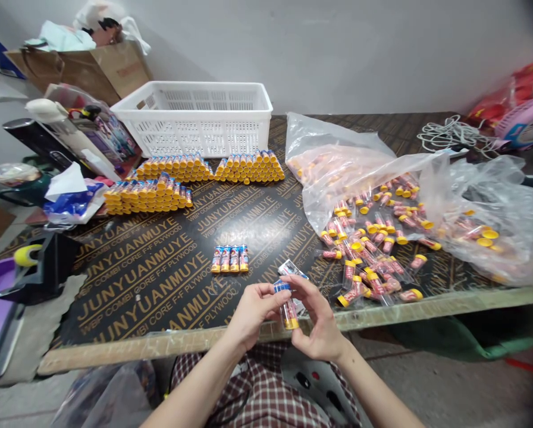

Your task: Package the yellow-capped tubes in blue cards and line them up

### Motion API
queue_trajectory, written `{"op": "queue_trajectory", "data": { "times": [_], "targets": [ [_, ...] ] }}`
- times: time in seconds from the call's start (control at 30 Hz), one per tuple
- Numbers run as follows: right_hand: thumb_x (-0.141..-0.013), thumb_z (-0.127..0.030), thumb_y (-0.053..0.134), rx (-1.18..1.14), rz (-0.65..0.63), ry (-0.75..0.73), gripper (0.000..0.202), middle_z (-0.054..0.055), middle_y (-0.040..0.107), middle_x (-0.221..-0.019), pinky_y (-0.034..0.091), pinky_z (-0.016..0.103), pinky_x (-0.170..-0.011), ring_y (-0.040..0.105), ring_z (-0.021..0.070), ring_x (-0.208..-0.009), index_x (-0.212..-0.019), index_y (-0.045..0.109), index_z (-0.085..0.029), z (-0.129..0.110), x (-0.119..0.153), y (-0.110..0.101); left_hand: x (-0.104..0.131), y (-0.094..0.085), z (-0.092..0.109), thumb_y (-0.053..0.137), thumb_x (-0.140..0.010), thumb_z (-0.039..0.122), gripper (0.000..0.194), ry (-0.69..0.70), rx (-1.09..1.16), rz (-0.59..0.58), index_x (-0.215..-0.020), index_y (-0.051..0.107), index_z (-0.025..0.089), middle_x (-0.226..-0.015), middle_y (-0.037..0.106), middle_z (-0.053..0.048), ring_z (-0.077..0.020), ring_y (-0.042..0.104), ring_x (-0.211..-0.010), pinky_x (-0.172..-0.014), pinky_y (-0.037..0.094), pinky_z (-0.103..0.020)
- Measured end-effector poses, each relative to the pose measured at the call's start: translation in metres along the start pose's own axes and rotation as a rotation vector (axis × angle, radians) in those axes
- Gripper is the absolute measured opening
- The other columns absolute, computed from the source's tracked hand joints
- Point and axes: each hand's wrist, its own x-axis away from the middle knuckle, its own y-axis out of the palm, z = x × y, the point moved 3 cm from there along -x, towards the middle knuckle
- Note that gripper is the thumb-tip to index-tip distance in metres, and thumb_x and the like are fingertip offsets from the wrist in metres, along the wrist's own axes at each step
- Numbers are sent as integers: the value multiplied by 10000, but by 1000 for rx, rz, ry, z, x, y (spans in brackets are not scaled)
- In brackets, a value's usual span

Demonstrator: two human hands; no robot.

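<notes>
Just above the table's front edge, my left hand [255, 312] pinches a small clear tube [288, 309] near its blue top; its yellow cap faces down. My right hand [315, 318] curls around the tube's other side, fingertips at the top and thumb near the yellow cap. Behind my hands lies a small stack of printed labels [292, 270]. Four wrapped tubes [229, 259] lie side by side on the dark table [168, 303], left of the labels. Several unwrapped pink-filled tubes with yellow caps [373, 267] are scattered at the right.
Stacked wrapped tubes [148, 196] lie at the back left, before a white basket [199, 128]. A plastic bag [338, 142] of tubes spreads at the right. A tape dispenser [38, 267], bottles [61, 128] and a pink fan [525, 122] stand at the sides.
</notes>
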Motion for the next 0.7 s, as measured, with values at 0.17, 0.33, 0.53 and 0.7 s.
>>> {"op": "queue_trajectory", "data": {
  "times": [0.17, 0.33, 0.53, 0.7],
  "targets": [
    [-573, -45, 500, -22, 3, -8, 850, 101, 445, -1339, 439, 438, -1011, 470, 276, -1212, -1378, 292, -225, 2, -1, 4, -1, 1, -5, 791, -573, 407, 373, 5, 24, -7, -728, 662, 93, -643, 649, -40, -99, 556, -541, -528, 423, -205],
    [-679, -104, 575, 48, -60, 31, 865, 105, 260, -1473, 371, 466, -1062, 371, 283, -1295, -1430, 166, -237, 1, -5, 1, -13, -22, 15, 783, -549, 435, 378, 105, -78, 78, -682, 624, 119, -576, 631, -19, -118, 558, -496, -501, 419, -224],
    [-806, -206, 565, 355, 96, 124, 520, 84, 471, -1311, 409, 452, -1007, 473, 248, -1196, -1303, 425, -270, 12, -3, -46, -24, -126, 84, 698, -617, 513, 396, 395, -912, 734, -793, 651, 161, -554, 600, 26, -151, 550, -550, -552, 393, -251],
    [-811, -223, 546, 650, 160, 156, 215, 84, 612, -1054, 479, 423, -884, 578, 237, -1012, -1009, 631, -222, 29, 9, -92, -44, -171, 93, 721, -586, 528, 351, 294, -1129, 760, -589, 615, 193, -499, 580, -19, -219, 568, -571, -565, 361, -287]
  ]
}}
